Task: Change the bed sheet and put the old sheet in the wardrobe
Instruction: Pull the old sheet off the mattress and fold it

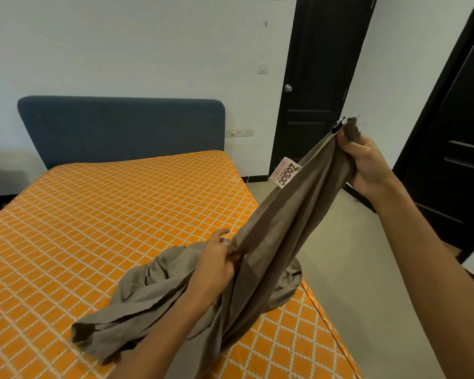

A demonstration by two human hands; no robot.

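Note:
A grey-brown sheet (282, 214) is stretched between both hands above the bed's near right corner. My right hand (367, 162) grips its upper end, raised in front of the dark door. My left hand (216, 261) pinches the cloth lower down, just over the mattress. A white label (285, 173) hangs from the sheet's edge. The rest of the sheet lies bunched on the orange, white-checked mattress (107, 228). The mattress shows bare, with no other sheet on it.
A blue headboard (121, 127) stands against the white wall. A dark door (318, 77) with a round knob is behind the bed's right side. Another dark door or wardrobe panel (457, 173) stands at the far right. Beige floor (353, 269) runs along the bed.

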